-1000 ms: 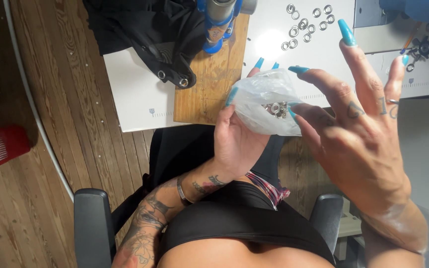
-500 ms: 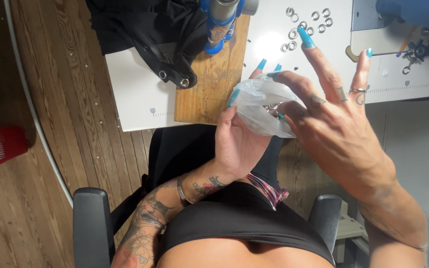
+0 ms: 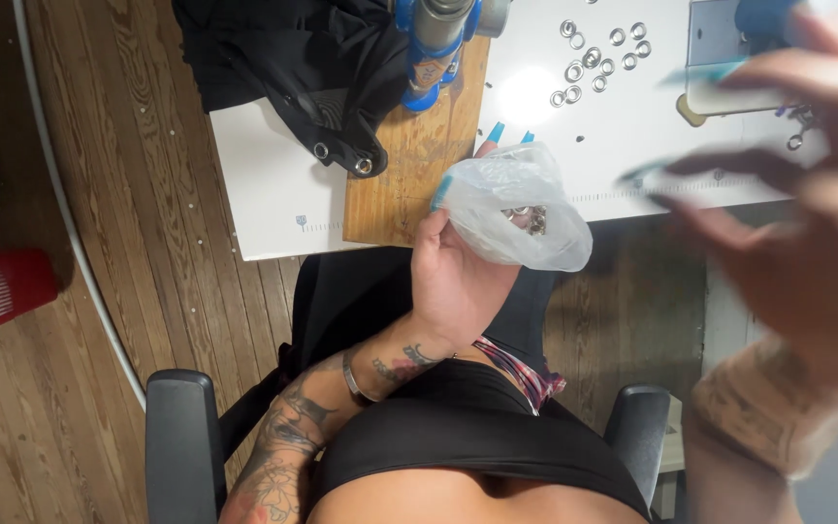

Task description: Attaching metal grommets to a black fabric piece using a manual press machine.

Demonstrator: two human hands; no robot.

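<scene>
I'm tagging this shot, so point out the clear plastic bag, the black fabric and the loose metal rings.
clear plastic bag [image 3: 521, 209], head view, crumpled middle
black fabric [image 3: 283, 49], head view, folded bulk
loose metal rings [image 3: 594, 56], head view, cluster centre

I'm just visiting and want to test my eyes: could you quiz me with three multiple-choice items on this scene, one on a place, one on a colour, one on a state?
1. Where do the loose metal rings lie?
A. white table top
B. wooden floor
C. chair arm

2. What colour are the nails on the left hand?
A. red
B. turquoise
C. black

3. How is the plastic bag?
A. flat on the table
B. held in the left hand
C. hung on the chair

Answers:
1 A, they are scattered on the white table.
2 B, turquoise tips show beside the bag.
3 B, the fingers wrap it.
</scene>
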